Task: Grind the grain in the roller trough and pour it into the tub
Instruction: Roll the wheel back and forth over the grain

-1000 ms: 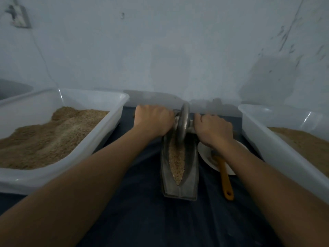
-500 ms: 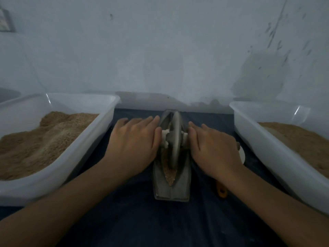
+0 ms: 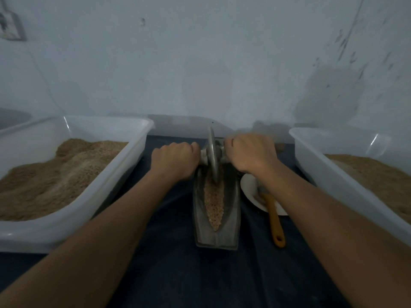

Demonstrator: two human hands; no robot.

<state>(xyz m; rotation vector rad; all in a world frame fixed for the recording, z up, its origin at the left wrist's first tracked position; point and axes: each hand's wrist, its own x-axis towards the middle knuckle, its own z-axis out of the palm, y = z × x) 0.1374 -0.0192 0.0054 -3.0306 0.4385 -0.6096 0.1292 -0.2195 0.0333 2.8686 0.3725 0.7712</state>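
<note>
Both hands, left (image 3: 175, 160) and right (image 3: 250, 155), fisted on axle; wheel (image 3: 212, 156) at far end of trough (image 3: 231, 210). Press evenly, roll straight over grain (image 3: 214, 201).

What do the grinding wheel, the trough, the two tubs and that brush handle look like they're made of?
Wheel and trough: dull grey metal, probably cast iron or steel, matte with faint sheen. Left tub and right tub: translucent white plastic, glossy highlights on rims. Brush handle: smooth orange-brown, wood or plastic; unclear in this dim light.
</note>
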